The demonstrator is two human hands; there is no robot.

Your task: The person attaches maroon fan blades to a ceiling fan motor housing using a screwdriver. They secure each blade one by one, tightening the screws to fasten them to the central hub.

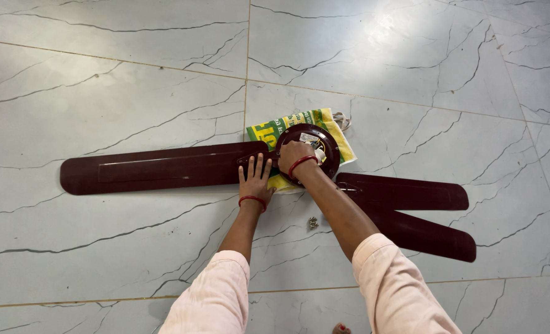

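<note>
A person kneels over a dark maroon ceiling fan on a marble floor (102, 260). The left hand (255, 178) lies open, fingers spread flat on the inner end of a long blade (157, 168). The right hand (294, 156) is closed on the rim of the round motor (321, 139), which sits on a yellow-green cloth (275, 128). Two loose blades (423, 213) lie just right. Small screws (312, 222) rest between the arms.

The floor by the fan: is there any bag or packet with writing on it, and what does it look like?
Printed sack: lies flat on the tiled floor under the fan motor, yellow and green with a white edge, partly hidden by the motor and the right hand.
No other label, sign or screen shows.
</note>
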